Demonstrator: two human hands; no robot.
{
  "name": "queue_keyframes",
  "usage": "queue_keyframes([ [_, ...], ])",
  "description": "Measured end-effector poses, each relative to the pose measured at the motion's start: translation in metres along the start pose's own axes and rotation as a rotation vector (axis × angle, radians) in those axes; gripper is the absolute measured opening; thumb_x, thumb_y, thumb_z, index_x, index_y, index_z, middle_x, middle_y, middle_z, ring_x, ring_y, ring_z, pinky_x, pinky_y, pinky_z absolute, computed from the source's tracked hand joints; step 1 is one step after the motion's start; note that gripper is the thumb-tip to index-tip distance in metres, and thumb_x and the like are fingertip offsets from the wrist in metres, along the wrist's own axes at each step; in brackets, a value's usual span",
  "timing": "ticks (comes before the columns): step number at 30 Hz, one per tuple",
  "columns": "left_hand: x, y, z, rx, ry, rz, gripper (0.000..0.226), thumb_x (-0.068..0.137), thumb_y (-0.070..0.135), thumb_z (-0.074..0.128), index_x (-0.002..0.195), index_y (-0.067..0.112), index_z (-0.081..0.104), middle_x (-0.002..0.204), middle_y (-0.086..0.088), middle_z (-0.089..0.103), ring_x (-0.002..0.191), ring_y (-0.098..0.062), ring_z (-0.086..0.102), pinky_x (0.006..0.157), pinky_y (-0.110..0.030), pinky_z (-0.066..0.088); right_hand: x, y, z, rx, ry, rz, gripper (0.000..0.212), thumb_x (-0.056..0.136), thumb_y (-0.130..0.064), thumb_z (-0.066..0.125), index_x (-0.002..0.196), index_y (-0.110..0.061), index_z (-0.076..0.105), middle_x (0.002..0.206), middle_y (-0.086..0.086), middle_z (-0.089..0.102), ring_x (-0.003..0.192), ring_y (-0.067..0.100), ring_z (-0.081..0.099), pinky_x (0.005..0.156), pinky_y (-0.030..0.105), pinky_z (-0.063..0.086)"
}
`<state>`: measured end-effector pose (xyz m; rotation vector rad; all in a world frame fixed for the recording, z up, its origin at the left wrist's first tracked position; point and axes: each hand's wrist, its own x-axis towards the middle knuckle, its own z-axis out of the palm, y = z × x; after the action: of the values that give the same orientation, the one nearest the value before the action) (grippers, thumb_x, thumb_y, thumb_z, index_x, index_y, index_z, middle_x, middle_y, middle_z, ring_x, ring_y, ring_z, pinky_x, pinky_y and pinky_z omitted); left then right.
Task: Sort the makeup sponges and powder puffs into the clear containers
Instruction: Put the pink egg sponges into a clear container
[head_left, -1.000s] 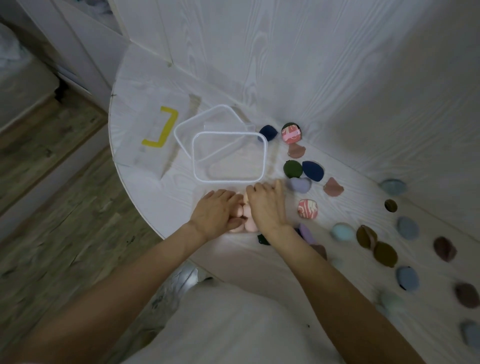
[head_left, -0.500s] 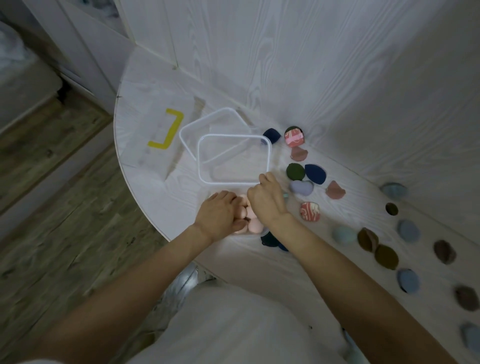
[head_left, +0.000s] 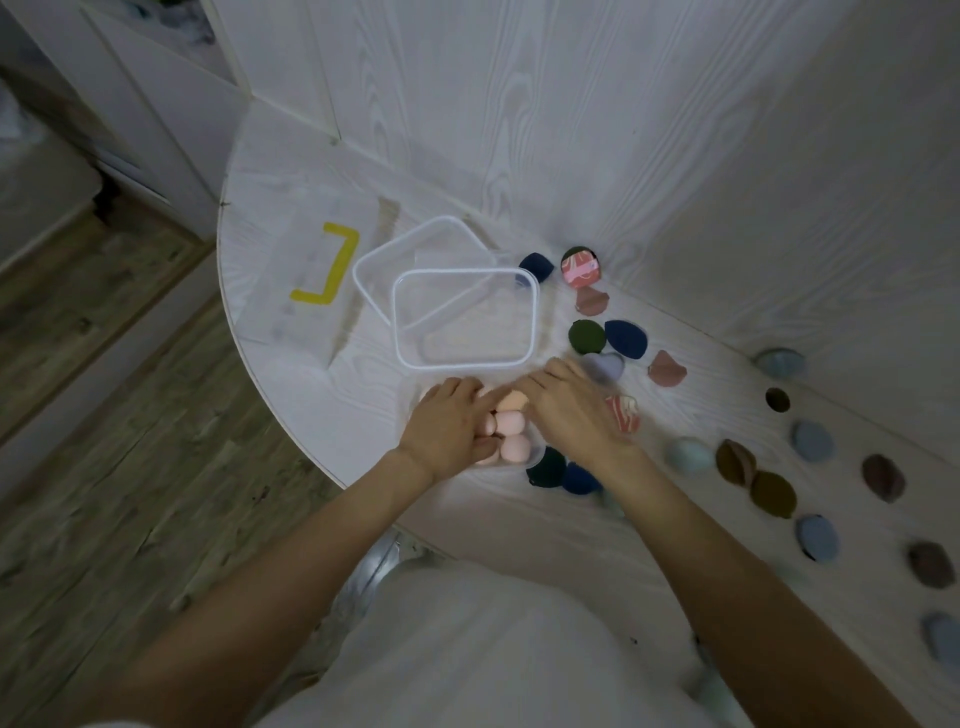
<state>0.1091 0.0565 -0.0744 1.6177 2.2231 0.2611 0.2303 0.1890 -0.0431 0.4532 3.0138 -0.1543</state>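
Note:
A small clear container (head_left: 536, 451) near the table's front edge holds several pink egg-shaped sponges (head_left: 514, 447). My left hand (head_left: 447, 434) rests flat on its left side, fingers fairly straight over the sponges. My right hand (head_left: 569, 410) reaches in from the right and pinches a peach sponge (head_left: 511, 401) at its fingertips above the pink ones. A larger empty clear container (head_left: 535, 317) with a white rim stands just behind. Powder puffs lie to the right: navy (head_left: 626, 339), dark green (head_left: 586, 335), lilac (head_left: 605, 366), marbled pink (head_left: 623, 413).
A clear lid (head_left: 415, 244) leans behind the large container. A flat bag with a yellow mark (head_left: 332, 265) lies at the left. More puffs, blue (head_left: 813, 441), brown (head_left: 883, 477) and olive (head_left: 773, 493), spread to the right. The white wall (head_left: 571, 130) closes the back.
My right hand has drawn back from the large container's rim and now has a peach sponge at its fingertips over the small container. My left hand stays on the sponges.

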Motion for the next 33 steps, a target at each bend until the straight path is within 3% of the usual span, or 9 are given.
queue_keyframes([
  [3, 0.003, 0.003, -0.002, 0.066, -0.031, 0.015, 0.067, 0.086, 0.046, 0.052, 0.146, 0.035, 0.023, 0.128, -0.007, 0.042, 0.112, -0.025, 0.041, 0.092, -0.033, 0.034, -0.020, -0.009, 0.008, -0.007, 0.252, 0.086, 0.012, 0.074, -0.009, 0.070, 0.086, -0.013, 0.071, 0.090, 0.003, 0.064, 0.085, 0.024, 0.054, 0.072, 0.035, 0.046],
  [10, 0.006, 0.011, -0.008, 0.212, -0.055, -0.023, 0.067, 0.088, 0.051, 0.047, 0.146, 0.032, 0.020, 0.129, -0.008, 0.038, 0.114, -0.023, 0.039, 0.087, -0.034, 0.037, -0.023, -0.024, 0.025, -0.013, 0.236, 0.080, 0.005, 0.067, -0.017, 0.076, 0.064, -0.017, 0.072, 0.084, 0.000, 0.065, 0.087, 0.021, 0.037, 0.075, 0.033, 0.024],
  [16, 0.005, 0.002, 0.005, 0.209, -0.024, 0.039, 0.064, 0.087, 0.051, 0.044, 0.146, 0.030, 0.026, 0.131, -0.010, 0.043, 0.115, -0.026, 0.044, 0.093, -0.038, 0.037, -0.024, -0.017, 0.024, 0.117, 0.155, 0.209, 0.018, 0.086, -0.023, 0.056, 0.082, -0.016, 0.072, 0.096, -0.003, 0.063, 0.095, 0.021, 0.047, 0.085, 0.033, 0.029],
  [20, -0.011, 0.000, -0.003, -0.052, 0.159, 0.072, 0.046, 0.088, 0.038, 0.046, 0.130, 0.022, 0.054, 0.127, -0.010, 0.054, 0.115, -0.027, 0.051, 0.087, -0.036, 0.044, -0.019, -0.011, 0.005, 0.530, 0.276, 0.343, 0.012, 0.088, -0.013, 0.059, 0.097, -0.014, 0.067, 0.105, -0.001, 0.063, 0.099, 0.013, 0.050, 0.088, 0.032, 0.043],
  [23, -0.030, -0.006, -0.021, -0.231, 0.426, 0.024, 0.039, 0.087, 0.033, 0.042, 0.118, 0.018, 0.061, 0.122, -0.003, 0.056, 0.111, -0.015, 0.046, 0.078, -0.025, 0.043, 0.000, -0.007, -0.020, 0.939, 0.265, 0.566, 0.029, 0.090, -0.017, 0.059, 0.118, -0.018, 0.054, 0.120, -0.005, 0.054, 0.106, 0.009, 0.050, 0.089, 0.027, 0.046],
  [25, -0.037, -0.021, -0.032, -0.328, 0.634, -0.112, 0.032, 0.087, 0.028, 0.046, 0.114, 0.017, 0.060, 0.115, -0.001, 0.057, 0.104, -0.014, 0.048, 0.081, -0.022, 0.042, 0.020, -0.005, -0.036, 1.170, 0.188, 0.641, 0.048, 0.091, -0.024, 0.057, 0.135, -0.021, 0.039, 0.134, -0.003, 0.045, 0.118, 0.014, 0.046, 0.095, 0.031, 0.042],
  [27, -0.035, -0.035, -0.043, -0.512, 0.728, -0.349, 0.033, 0.089, 0.021, 0.055, 0.122, 0.017, 0.054, 0.120, -0.001, 0.053, 0.103, -0.015, 0.051, 0.084, -0.025, 0.042, 0.039, -0.003, -0.048, 1.316, 0.095, 0.671, 0.061, 0.094, -0.032, 0.053, 0.146, -0.026, 0.021, 0.148, -0.001, 0.032, 0.132, 0.020, 0.035, 0.104, 0.036, 0.033],
  [30, -0.021, -0.045, -0.064, -0.899, 0.567, -0.619, 0.053, 0.092, 0.027, 0.055, 0.141, 0.020, 0.036, 0.136, 0.000, 0.044, 0.116, -0.014, 0.047, 0.092, -0.024, 0.037, 0.058, -0.002, -0.057, 1.396, -0.026, 0.632, 0.069, 0.095, -0.045, 0.045, 0.148, -0.035, 0.002, 0.156, -0.003, 0.015, 0.141, 0.022, 0.020, 0.114, 0.042, 0.018],
  [33, -0.016, -0.045, -0.074, -1.199, 0.435, -0.593, 0.053, 0.092, 0.047, 0.047, 0.141, 0.029, 0.037, 0.137, 0.007, 0.048, 0.121, -0.009, 0.046, 0.106, -0.031, 0.034, 0.054, -0.004, -0.053, 1.478, 0.046, 0.578, 0.062, 0.094, -0.053, 0.040, 0.146, -0.040, 0.011, 0.155, -0.004, 0.021, 0.140, 0.020, 0.025, 0.117, 0.048, 0.018],
])
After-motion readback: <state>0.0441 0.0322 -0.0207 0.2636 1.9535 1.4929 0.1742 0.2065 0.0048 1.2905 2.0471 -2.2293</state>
